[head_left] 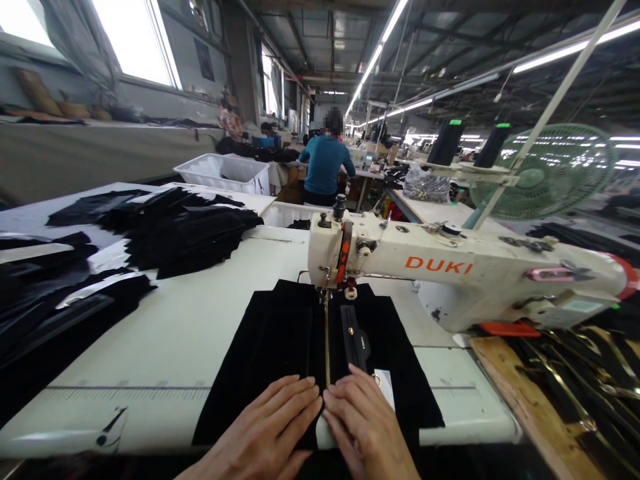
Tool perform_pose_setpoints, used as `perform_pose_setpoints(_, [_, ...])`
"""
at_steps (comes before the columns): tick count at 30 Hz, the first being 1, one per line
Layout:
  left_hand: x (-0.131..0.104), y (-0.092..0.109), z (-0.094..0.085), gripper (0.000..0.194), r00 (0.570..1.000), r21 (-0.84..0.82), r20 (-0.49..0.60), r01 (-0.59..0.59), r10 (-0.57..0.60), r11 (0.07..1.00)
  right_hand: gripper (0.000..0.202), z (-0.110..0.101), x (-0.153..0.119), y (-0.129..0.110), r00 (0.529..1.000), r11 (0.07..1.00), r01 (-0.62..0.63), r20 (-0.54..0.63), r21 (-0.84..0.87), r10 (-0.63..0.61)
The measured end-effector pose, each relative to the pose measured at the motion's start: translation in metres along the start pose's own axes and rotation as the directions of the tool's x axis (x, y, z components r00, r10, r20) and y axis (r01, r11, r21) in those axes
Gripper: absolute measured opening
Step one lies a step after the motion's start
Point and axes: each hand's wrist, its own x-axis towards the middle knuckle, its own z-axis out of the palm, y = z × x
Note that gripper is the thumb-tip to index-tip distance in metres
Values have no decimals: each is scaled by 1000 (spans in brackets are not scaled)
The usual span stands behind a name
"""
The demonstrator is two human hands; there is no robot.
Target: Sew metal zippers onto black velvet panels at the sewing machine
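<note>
Black fabric (270, 333) lies spread on the pale table under the needle area of a white sewing machine (380, 247). A gold zipper (327, 340) runs down its middle to the presser foot. My left hand (273, 423) rests on the fabric left of the zipper, its fingers pressed together. On the right side, my right hand (363, 417) has bent fingers close together at the zipper's near end; its grip is partly hidden. Beyond it are a black patch with a small zipper (356, 340) and a white tag (385, 387).
Black fabric piles (185, 233) cover the table's left side. Gold-edged strips (560, 380) lie at the right by a wooden board (520, 407). Farther back are a white bin (223, 172), a seated person in a teal top (327, 163) and a green fan (545, 170).
</note>
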Motion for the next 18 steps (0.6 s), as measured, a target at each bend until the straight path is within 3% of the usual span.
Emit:
perform_pose_setpoints(4, [-5,3,9,41,989,-99,-144,28,-42,995,17,0,-1,-3,999,999,-37,-29,29,38])
perform_pose_setpoints(7, [-5,2,7,38,982,-149,-177,45,-71,988,19,1,-1,-5,997,997,-62,-51,40,64])
perform_pose_setpoints(18, [-4,-1,-1,45,994,34,-67,-82,84,996,17,4,1,-5,994,991,-101,-40,84,104])
